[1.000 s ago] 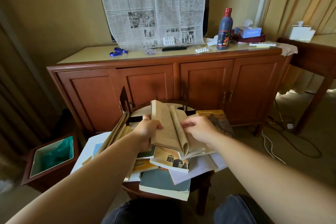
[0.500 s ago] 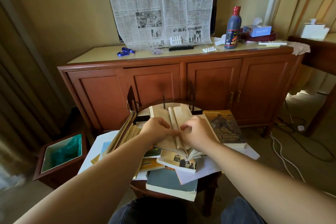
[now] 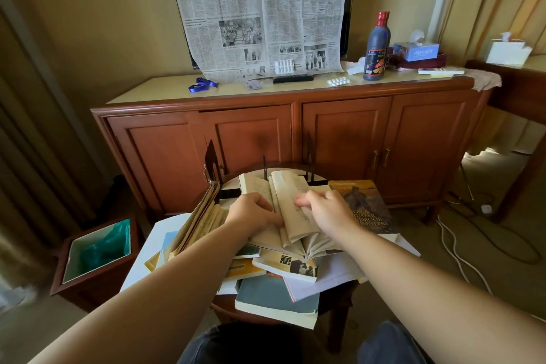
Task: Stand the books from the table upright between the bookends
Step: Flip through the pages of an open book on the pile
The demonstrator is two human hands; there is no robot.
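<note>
Since half a second ago the open book (image 3: pixel 291 210) has been lowered flatter onto the pile and the page block pushed further over; the view has also shifted, so the cabinet (image 3: pixel 295 133) sits more central. The book is held on top of the heap on the small desk (image 3: pixel 224 303), just in front of the black bookends (image 3: pixel 213 162). The left hand (image 3: pixel 251 216) is laid on the left-hand pages with its fingers (image 3: pixel 266 201) curled at the gutter, gripping that side down. The right hand (image 3: pixel 328 213) is pressed on the right page block, fingers bent over the page edges; motion blur there, so the exact pinch cannot be told. Judgement: the book is being closed or flattened so it can be stood up as one solid block, since a splayed book would not stand. A few thin books (image 3: pixel 196 221) are already leaned against the left bookend. The remainder is stacked flat and askew: a brown-cover handbook (image 3: pixel 366 207) at right, a grey book (image 3: pixel 274 298) at the near edge, overhanging. Slot space between the bookends is partly hidden behind the open pages. Most of the task is judged outstanding.
</note>
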